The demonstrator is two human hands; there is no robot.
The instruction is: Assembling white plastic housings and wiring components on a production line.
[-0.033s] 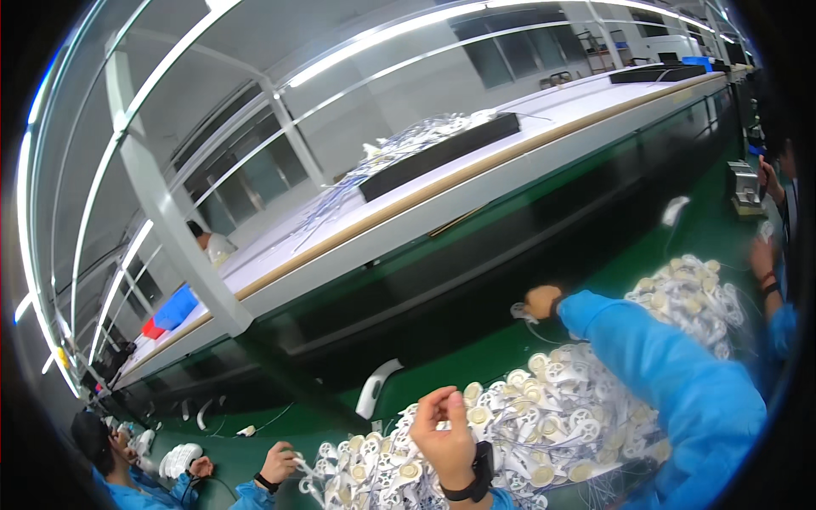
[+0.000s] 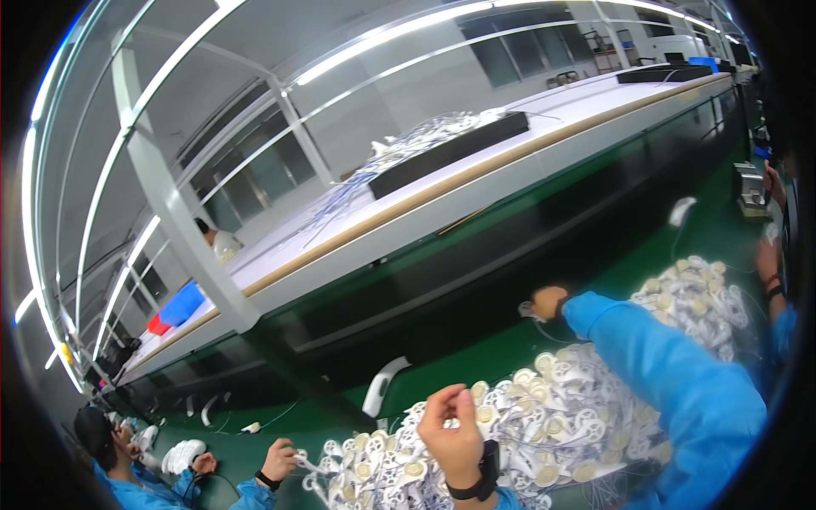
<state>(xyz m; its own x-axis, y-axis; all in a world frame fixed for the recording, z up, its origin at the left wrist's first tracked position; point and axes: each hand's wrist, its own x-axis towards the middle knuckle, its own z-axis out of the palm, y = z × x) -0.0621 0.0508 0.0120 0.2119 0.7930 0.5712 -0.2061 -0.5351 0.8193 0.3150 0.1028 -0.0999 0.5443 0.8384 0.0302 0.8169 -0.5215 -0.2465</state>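
Observation:
My right hand [image 2: 549, 302], in a blue sleeve, reaches out over the green surface. Its fingers are closed on a small white plastic part [image 2: 526, 309], from which a thin cable trails. Nearer to me, my left hand [image 2: 452, 432], with a black watch on the wrist, hangs over a pile of white plastic parts [image 2: 552, 418]. Its thumb and fingers are curled together; what they hold, if anything, is hidden. Many parts in the pile have round cream discs or spoked wheels, with thin cables tangled among them.
A curved white shell [image 2: 384, 384] lies beyond the pile; another [image 2: 681, 211] lies far right. Co-workers' hands [image 2: 278, 461] are at the left, others [image 2: 769, 253] at the right. A raised white shelf [image 2: 586, 110] carries a black tray [image 2: 450, 157] of cabled parts.
The whole view has shifted slightly, with the scene sitting a little further right. Both my hands keep their poses.

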